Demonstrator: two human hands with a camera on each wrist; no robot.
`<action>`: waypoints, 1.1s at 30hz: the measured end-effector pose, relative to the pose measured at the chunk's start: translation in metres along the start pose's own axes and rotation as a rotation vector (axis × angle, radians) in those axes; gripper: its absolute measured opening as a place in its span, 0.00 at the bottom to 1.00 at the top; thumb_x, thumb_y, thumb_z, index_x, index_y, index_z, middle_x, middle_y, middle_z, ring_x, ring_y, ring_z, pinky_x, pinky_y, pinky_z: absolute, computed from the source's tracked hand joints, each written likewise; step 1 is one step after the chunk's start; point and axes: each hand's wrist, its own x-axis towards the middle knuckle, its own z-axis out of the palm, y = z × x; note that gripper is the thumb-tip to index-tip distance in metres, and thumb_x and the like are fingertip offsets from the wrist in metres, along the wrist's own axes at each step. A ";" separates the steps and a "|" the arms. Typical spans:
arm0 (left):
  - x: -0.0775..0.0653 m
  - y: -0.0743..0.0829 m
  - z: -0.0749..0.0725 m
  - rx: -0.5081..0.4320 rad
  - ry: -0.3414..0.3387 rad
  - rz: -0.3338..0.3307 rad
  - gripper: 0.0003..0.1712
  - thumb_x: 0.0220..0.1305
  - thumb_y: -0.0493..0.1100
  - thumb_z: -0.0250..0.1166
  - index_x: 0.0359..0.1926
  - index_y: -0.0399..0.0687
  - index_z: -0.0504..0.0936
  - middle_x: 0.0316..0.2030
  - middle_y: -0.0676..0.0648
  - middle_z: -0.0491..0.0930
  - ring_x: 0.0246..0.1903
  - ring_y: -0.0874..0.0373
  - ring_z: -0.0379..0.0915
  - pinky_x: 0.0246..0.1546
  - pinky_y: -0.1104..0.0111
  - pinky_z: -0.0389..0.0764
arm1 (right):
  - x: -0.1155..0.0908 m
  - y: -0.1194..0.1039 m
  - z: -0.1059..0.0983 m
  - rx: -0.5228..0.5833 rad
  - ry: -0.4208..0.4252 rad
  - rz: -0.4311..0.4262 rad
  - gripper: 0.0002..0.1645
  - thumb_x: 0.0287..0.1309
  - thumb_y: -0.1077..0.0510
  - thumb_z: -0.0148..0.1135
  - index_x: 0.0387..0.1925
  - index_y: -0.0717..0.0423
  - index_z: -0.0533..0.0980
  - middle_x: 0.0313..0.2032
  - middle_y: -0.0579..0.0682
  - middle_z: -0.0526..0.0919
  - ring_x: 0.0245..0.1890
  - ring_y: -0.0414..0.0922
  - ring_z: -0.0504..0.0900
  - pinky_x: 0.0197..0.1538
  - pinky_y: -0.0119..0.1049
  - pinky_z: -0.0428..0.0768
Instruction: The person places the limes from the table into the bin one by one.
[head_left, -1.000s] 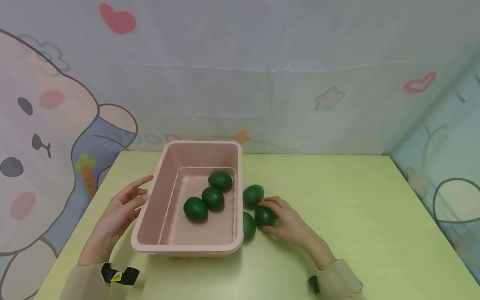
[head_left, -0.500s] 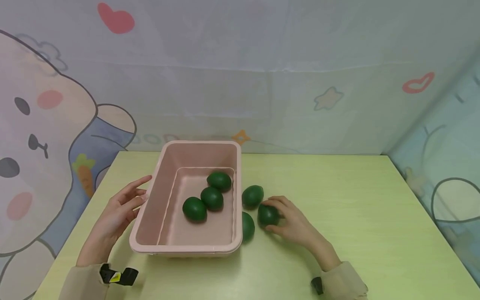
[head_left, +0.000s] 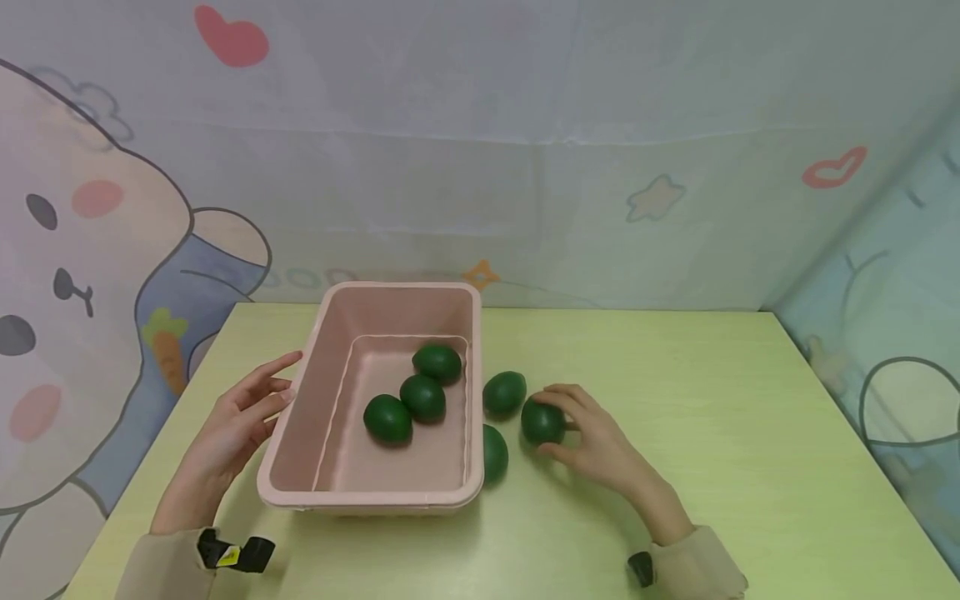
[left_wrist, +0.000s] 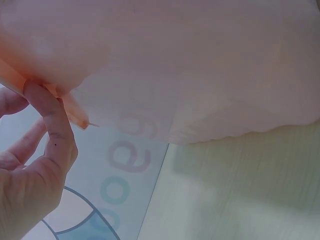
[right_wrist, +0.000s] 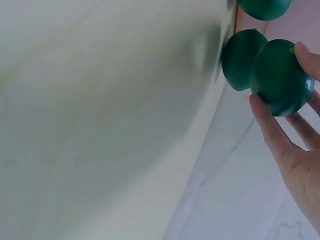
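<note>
At the right of the tub, my right hand (head_left: 596, 435) holds a dark green lime (head_left: 543, 422) between thumb and fingertips. In the right wrist view that lime (right_wrist: 281, 77) overlaps another lime (right_wrist: 243, 59) behind it. My left hand (head_left: 238, 425) grips the left rim of a pink plastic tub (head_left: 371, 498), and its bent fingers (left_wrist: 52, 115) show at the rim in the left wrist view. Three limes (head_left: 422, 397) lie inside the tub. Outside its right wall sit a far lime (head_left: 505, 393) and a near lime (head_left: 493, 455), the latter partly hidden by the rim.
A pale yellow-green table (head_left: 675, 375) lies under everything. Behind it hangs a printed cloth backdrop (head_left: 450, 167) with a cartoon animal at the left. The tub stands left of the table's middle.
My right hand has drawn its lime a little to the right, away from the tub and the two limes beside it. The left hand and the tub have stayed in place.
</note>
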 end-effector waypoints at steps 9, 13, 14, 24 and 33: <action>0.000 -0.001 0.000 0.004 -0.003 -0.005 0.29 0.70 0.31 0.52 0.69 0.51 0.65 0.41 0.54 0.75 0.38 0.66 0.80 0.37 0.74 0.83 | 0.006 -0.011 -0.009 0.003 0.009 -0.046 0.38 0.48 0.61 0.74 0.62 0.52 0.70 0.63 0.53 0.68 0.60 0.53 0.74 0.52 0.37 0.82; -0.001 -0.001 -0.001 0.009 -0.005 -0.006 0.29 0.70 0.31 0.52 0.69 0.51 0.65 0.41 0.54 0.75 0.37 0.66 0.80 0.36 0.73 0.83 | 0.009 -0.017 -0.012 0.003 0.018 -0.076 0.37 0.48 0.61 0.74 0.61 0.53 0.70 0.63 0.53 0.68 0.60 0.52 0.74 0.51 0.36 0.82; -0.001 -0.001 -0.001 0.011 -0.005 -0.007 0.29 0.70 0.31 0.52 0.69 0.51 0.65 0.41 0.54 0.75 0.37 0.66 0.80 0.36 0.73 0.83 | 0.010 -0.018 -0.013 0.000 0.021 -0.083 0.37 0.48 0.61 0.74 0.61 0.53 0.70 0.63 0.53 0.68 0.60 0.51 0.74 0.51 0.36 0.82; -0.001 -0.001 -0.001 0.010 -0.006 -0.004 0.29 0.70 0.31 0.52 0.70 0.51 0.65 0.42 0.54 0.75 0.38 0.66 0.80 0.37 0.73 0.83 | 0.023 -0.039 -0.025 -0.035 0.038 -0.154 0.36 0.49 0.60 0.73 0.61 0.51 0.71 0.63 0.50 0.68 0.61 0.48 0.72 0.53 0.37 0.82; -0.001 0.001 0.000 -0.003 -0.007 -0.006 0.29 0.70 0.31 0.52 0.70 0.50 0.64 0.42 0.54 0.75 0.38 0.66 0.80 0.37 0.73 0.83 | 0.039 -0.057 -0.035 -0.089 0.058 -0.215 0.36 0.49 0.57 0.73 0.62 0.48 0.71 0.63 0.48 0.69 0.64 0.45 0.68 0.61 0.41 0.76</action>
